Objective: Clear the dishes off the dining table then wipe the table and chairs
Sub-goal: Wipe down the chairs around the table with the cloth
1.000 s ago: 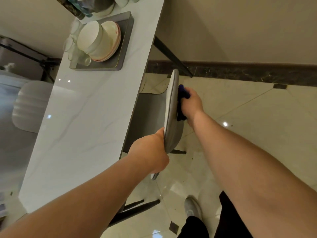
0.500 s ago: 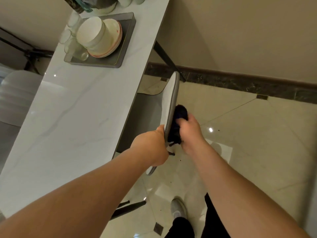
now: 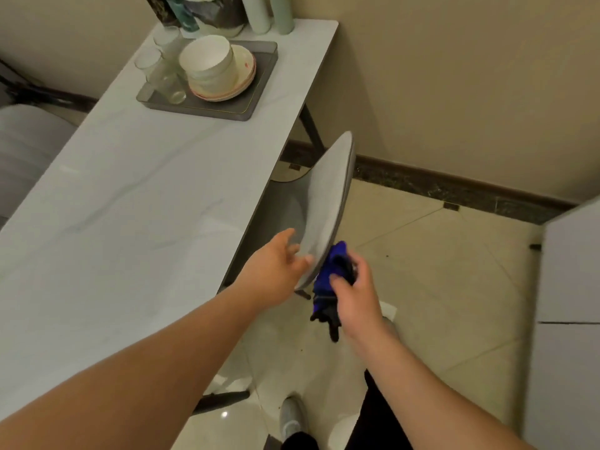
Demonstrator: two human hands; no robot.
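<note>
Head view, blue cloth (image 3: 331, 271) in right hand (image 3: 355, 293) grip, against chair back (image 3: 324, 203)

White marble-look table (image 3: 130, 206) bears a grey tray (image 3: 259, 82) at its far end, holding stacked plates (image 3: 227, 89), bowls (image 3: 207, 60) and glasses (image 3: 162, 69); tall containers (image 3: 207, 11) stand behind it

Grey chair (image 3: 324, 203) tucked at white desk (image 3: 136, 203) w/ blue cloth (image 3: 332, 271) bunched against backrest's near edge; stacked bowls (image 3: 211, 64), plates, glasses (image 3: 162, 73) on grey tray (image 3: 256, 89) at far end.
</note>
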